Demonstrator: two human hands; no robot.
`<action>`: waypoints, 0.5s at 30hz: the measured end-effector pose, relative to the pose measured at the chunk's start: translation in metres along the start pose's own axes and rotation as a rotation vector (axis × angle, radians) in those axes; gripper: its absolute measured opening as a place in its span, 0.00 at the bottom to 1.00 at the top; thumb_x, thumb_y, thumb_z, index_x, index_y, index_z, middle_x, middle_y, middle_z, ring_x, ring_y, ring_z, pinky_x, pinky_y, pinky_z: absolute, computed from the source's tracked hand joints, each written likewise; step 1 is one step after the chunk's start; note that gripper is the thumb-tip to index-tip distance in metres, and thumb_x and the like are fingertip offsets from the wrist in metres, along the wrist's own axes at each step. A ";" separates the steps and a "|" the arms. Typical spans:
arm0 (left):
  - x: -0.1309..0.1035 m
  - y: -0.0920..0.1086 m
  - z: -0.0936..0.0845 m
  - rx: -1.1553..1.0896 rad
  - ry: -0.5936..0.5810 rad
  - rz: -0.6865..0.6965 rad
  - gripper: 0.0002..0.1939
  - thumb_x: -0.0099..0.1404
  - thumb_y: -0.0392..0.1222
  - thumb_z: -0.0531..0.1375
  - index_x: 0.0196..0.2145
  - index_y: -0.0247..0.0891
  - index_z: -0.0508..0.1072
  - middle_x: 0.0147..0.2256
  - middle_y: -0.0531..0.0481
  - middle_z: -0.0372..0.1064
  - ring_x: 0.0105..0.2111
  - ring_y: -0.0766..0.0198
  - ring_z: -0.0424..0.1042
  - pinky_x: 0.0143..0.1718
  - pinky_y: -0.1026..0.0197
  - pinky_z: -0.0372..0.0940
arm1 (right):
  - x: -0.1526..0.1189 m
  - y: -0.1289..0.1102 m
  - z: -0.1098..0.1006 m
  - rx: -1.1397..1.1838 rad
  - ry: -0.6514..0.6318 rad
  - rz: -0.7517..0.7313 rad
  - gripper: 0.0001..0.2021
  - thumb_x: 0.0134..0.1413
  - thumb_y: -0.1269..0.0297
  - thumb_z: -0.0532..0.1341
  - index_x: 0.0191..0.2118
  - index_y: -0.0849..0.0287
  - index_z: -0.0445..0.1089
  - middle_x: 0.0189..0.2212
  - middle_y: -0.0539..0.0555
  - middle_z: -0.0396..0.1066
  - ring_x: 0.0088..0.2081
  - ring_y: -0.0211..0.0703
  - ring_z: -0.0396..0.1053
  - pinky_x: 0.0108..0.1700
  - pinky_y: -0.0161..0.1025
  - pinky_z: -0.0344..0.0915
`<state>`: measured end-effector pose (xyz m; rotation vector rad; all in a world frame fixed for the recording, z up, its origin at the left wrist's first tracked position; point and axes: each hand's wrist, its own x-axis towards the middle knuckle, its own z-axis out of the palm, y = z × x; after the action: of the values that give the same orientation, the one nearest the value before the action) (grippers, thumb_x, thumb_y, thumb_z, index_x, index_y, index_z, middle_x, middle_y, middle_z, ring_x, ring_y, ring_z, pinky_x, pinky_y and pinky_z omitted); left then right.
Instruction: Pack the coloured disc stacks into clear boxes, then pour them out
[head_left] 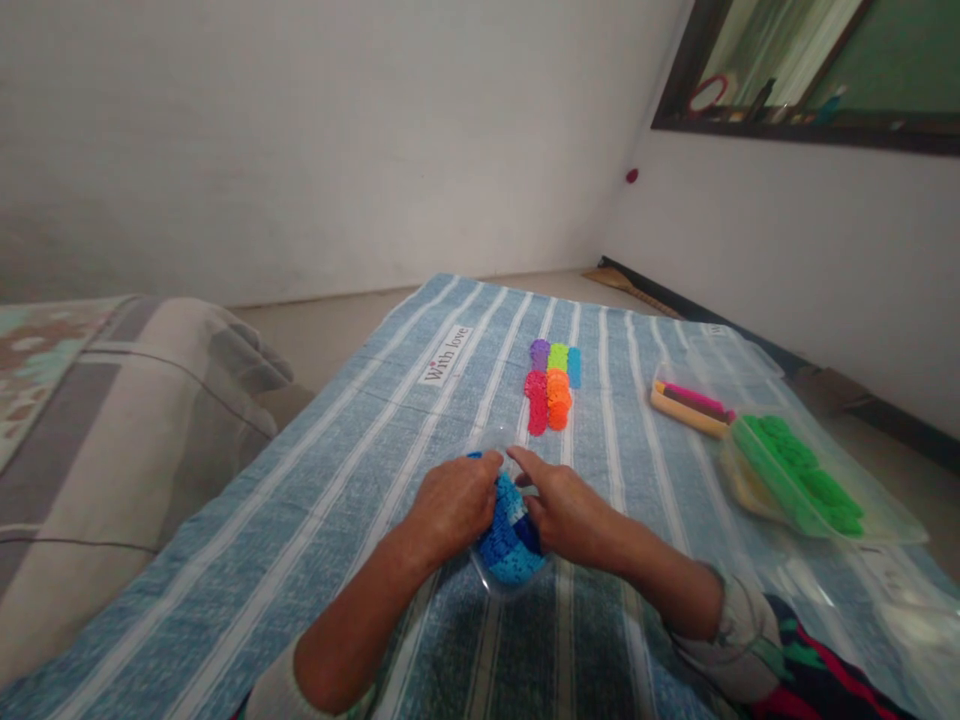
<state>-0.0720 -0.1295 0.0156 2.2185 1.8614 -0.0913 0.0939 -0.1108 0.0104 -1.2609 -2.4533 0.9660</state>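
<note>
We have one clear container (501,592) of blue pieces (511,560) between two hands. Our left hand (456,505) curls inward (its hold we cannot tell); our right hand (568,507) angles in, half open.

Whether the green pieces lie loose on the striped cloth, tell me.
No, the green pieces sit inside a clear plastic container on the striped cloth.

We have a clear, round-ended tub (496,590) holding bumpy-looking pieces (511,555) in light, mid and dark blue, partly hidden, lying lengthwise near the middle of our bench's (352,440) near edge.
</note>
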 end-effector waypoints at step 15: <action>-0.001 0.001 0.000 0.012 -0.034 0.004 0.17 0.65 0.37 0.47 0.49 0.38 0.66 0.40 0.41 0.76 0.41 0.48 0.75 0.39 0.51 0.67 | 0.020 0.014 -0.025 -0.179 0.247 -0.071 0.22 0.54 0.73 0.54 0.56 0.61 0.65 0.50 0.60 0.71 0.49 0.46 0.70 0.53 0.41 0.62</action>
<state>-0.0711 -0.1308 0.0163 2.2144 1.8430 -0.1388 0.1024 -0.0772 0.0184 -1.2524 -2.4113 0.5450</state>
